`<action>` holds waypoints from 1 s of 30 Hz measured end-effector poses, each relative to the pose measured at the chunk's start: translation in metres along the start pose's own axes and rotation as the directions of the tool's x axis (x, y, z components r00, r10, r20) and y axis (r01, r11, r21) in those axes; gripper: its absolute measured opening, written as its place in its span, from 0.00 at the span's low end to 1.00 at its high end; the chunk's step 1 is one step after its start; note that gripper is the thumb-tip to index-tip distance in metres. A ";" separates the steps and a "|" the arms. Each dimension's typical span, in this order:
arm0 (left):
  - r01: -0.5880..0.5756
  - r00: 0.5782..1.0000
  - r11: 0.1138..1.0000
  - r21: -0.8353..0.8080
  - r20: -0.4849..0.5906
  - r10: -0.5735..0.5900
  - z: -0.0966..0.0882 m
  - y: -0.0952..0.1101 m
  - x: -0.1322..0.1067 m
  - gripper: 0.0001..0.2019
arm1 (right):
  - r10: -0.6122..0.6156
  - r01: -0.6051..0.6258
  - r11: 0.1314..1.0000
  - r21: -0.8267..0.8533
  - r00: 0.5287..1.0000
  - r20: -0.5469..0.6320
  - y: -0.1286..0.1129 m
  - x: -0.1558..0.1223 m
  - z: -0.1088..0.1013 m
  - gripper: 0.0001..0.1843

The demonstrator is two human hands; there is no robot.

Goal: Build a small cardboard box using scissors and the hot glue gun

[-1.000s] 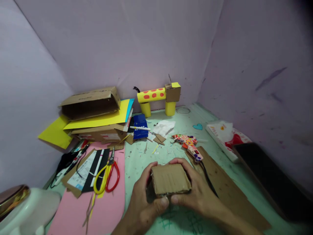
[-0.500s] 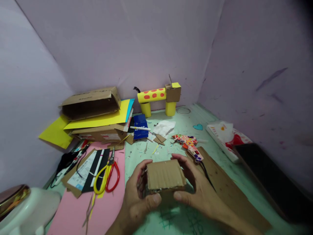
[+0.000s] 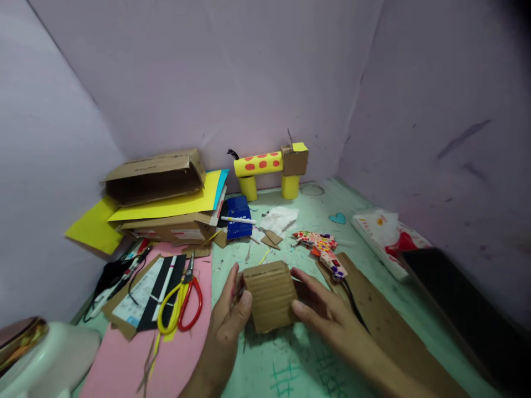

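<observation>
A small cardboard box is low over the green tabletop, its ribbed face turned toward me. My left hand grips its left side, with the thumb on the near edge. At the right side my right hand holds the box between thumb and fingers. Just beyond the right hand lies a flower-patterned glue gun with a black cord. Left of the left hand are scissors with one yellow and one red handle, resting on pink paper.
A yellow, red-spotted animal model stands against the back wall. Cardboard boxes and coloured sheets are stacked at back left. A flat cardboard strip, a black phone-like slab and a white packet lie at right.
The box has tipped so that its ribbed face, which was turned up, now faces me. Both hands have shifted their hold along its sides.
</observation>
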State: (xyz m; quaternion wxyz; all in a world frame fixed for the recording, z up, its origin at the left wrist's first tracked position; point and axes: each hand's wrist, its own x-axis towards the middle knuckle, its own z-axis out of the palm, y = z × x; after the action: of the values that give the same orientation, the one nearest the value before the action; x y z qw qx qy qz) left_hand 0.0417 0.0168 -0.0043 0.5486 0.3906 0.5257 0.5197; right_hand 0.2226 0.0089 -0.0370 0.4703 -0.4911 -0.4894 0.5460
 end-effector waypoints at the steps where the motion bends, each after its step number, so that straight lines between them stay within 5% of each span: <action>1: -0.038 0.998 0.999 0.009 -0.046 0.039 -0.001 -0.001 0.003 0.40 | -0.024 0.024 0.999 -0.032 1.000 -0.006 0.000 -0.001 0.000 0.40; 5: -0.220 0.935 0.973 0.070 -0.270 0.231 -0.009 0.007 0.008 0.28 | -0.103 0.091 0.992 -0.092 0.984 -0.145 -0.010 -0.005 -0.002 0.30; 7: -0.254 0.929 0.967 -0.034 -0.287 0.234 -0.012 0.017 0.006 0.21 | -0.123 0.106 0.992 -0.076 0.954 -0.272 -0.018 -0.007 -0.004 0.27; 9: -0.141 0.982 0.942 -0.303 -0.162 0.095 -0.013 0.028 0.002 0.17 | -0.132 0.123 0.991 -0.047 0.925 -0.357 -0.026 -0.010 -0.005 0.23; 11: 0.099 0.995 0.854 -0.510 0.071 -0.073 -0.012 0.038 -0.003 0.16 | -0.144 0.141 0.989 -0.033 0.920 -0.365 -0.031 -0.013 -0.005 0.19; 13: 0.304 0.944 0.768 -0.563 0.285 -0.164 -0.011 0.042 -0.008 0.19 | -0.189 0.179 0.982 -0.059 0.919 -0.345 -0.035 -0.015 -0.004 0.14; 16: 0.442 0.857 0.715 -0.542 0.490 -0.158 -0.009 0.041 -0.016 0.23 | -0.334 0.297 0.941 -0.161 0.888 -0.316 -0.039 -0.016 -0.002 0.09; 21: 0.490 0.782 0.717 -0.496 0.613 -0.110 -0.006 0.031 -0.024 0.24 | -0.567 0.493 0.811 -0.316 0.796 -0.214 -0.042 -0.017 -0.001 0.10; 27: 0.542 0.725 0.699 -0.467 0.680 -0.109 0.002 0.021 -0.027 0.22 | -0.593 0.519 0.774 -0.363 0.795 -0.128 -0.038 -0.019 0.007 0.05; 30: 0.568 0.696 0.676 -0.469 0.712 -0.092 0.004 0.018 -0.028 0.23 | -0.685 0.603 0.662 -0.446 0.728 -0.032 -0.033 -0.017 0.007 0.07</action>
State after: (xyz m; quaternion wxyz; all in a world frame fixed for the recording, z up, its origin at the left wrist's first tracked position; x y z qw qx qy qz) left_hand 0.0451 -0.0078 0.0186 0.8830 0.2124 0.1544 0.3892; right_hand 0.2179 -0.0057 -0.0022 0.5668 -0.4224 -0.6847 0.1778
